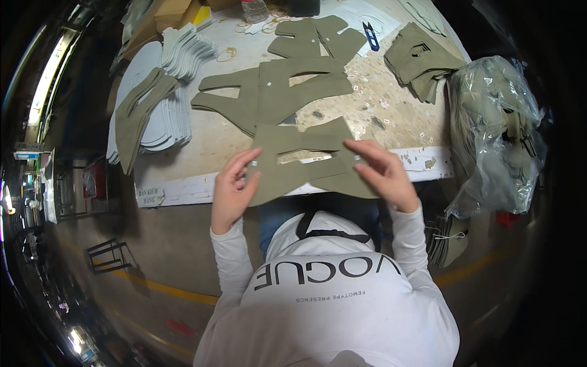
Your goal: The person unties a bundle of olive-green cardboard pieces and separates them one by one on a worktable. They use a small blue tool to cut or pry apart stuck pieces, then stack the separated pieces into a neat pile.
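Note:
Olive-green cut fabric panels (287,142) lie overlapped at the table's front edge, partly jutting past it. Between them shows a long slot-shaped gap, with the tabletop visible through it. My left hand (235,186) is at their left side, its thumb and forefinger apart over the cloth. At the right side rests my right hand (386,176), forefinger and thumb likewise spread on the fabric beside a small white sticker. Some fingers of both hands are hidden. Just beyond lies another olive panel stack (269,92), and behind it further olive panels (315,38).
Pale grey cut pieces (165,119) are stacked at left, with an olive piece (142,116) on top. Blue thread snips (370,37) lie at the back. Toward the right are an olive pile (419,58) and a clear plastic bag (498,134) of olive pieces at the table's edge.

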Motion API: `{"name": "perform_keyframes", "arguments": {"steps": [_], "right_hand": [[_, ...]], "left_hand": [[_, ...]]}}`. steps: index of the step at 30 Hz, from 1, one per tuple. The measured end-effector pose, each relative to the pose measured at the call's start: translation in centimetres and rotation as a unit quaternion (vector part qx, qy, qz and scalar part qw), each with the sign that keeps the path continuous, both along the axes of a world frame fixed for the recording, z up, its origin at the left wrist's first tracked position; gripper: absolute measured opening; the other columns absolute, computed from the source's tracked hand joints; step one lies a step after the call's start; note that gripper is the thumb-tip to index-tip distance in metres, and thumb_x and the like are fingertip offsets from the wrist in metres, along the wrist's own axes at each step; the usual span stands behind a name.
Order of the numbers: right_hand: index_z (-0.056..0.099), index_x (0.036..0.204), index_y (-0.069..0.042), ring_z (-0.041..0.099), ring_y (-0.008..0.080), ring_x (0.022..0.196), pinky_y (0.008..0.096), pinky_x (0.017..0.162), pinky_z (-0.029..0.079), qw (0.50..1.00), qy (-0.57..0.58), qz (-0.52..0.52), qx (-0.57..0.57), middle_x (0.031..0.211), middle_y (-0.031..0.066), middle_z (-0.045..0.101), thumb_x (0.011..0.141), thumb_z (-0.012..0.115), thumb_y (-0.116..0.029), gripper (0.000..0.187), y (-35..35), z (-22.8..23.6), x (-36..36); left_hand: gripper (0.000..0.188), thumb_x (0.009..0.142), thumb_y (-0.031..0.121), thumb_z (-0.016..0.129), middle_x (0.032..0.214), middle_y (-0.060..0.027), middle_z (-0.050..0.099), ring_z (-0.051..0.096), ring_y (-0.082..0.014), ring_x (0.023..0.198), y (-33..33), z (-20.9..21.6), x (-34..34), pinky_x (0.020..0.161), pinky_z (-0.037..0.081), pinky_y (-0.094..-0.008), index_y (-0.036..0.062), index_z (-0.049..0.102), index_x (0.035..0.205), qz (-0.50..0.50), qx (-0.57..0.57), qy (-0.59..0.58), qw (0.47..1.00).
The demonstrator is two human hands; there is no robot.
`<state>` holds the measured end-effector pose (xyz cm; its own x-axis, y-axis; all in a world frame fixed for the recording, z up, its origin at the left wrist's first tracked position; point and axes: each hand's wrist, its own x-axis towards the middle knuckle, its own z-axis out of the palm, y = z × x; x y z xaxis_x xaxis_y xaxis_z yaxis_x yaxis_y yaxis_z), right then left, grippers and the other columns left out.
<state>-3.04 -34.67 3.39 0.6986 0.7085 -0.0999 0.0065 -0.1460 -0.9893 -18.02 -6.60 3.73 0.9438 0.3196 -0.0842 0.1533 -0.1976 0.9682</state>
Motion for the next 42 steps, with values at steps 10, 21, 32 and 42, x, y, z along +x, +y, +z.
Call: {"name": "perform_keyframes", "arguments": {"steps": [10,21,32,42], "right_hand": [[0.065,0.123,-0.002,0.05,0.0071,0.086,0.0203,0.077,0.04,0.995,-0.028,-0.092,-0.035,0.101,0.0019,0.059,0.089,0.059,0.001,0.035,-6.4,0.2,1.3],[0.056,0.131,0.006,0.054,0.018,0.12,0.0296,0.102,0.039,0.992,-0.042,-0.099,0.064,0.132,0.0136,0.055,0.089,0.057,-0.007,0.044,-8.0,6.2,2.0],[0.057,0.126,0.013,0.055,0.0273,0.119,0.034,0.104,0.039,0.978,-0.037,-0.018,0.205,0.129,0.0246,0.056,0.083,0.058,-0.004,0.046,-4.2,10.3,0.5],[0.059,0.131,0.001,0.054,0.0169,0.118,0.0293,0.102,0.04,0.998,0.012,-0.056,-0.005,0.131,0.0105,0.057,0.09,0.056,0.001,0.04,-3.2,2.0,2.3]], "left_hand": [[0.05,0.085,-0.008,0.06,0.129,-0.0085,0.055,0.055,-0.0065,0.086,-4.8,-0.4,2.8,0.07,0.054,-0.0187,0.0043,0.058,0.133,-0.055,-0.009,-0.022,0.998],[0.045,0.087,-0.008,0.057,0.127,-0.0111,0.057,0.064,-0.0103,0.093,-4.5,0.1,2.3,0.071,0.056,-0.0214,0.002,0.058,0.132,-0.043,0.023,-0.009,0.999],[0.034,0.094,-0.006,0.048,0.11,-0.0148,0.067,0.067,-0.0132,0.086,-3.7,-1.4,1.6,0.074,0.06,-0.0276,-0.004,0.058,0.127,0.047,-0.074,-0.019,0.996],[0.033,0.095,-0.005,0.049,0.109,-0.0143,0.067,0.067,-0.0135,0.086,-3.6,-1.6,1.4,0.075,0.06,-0.028,-0.0038,0.059,0.126,0.05,-0.068,-0.01,0.996]]}}
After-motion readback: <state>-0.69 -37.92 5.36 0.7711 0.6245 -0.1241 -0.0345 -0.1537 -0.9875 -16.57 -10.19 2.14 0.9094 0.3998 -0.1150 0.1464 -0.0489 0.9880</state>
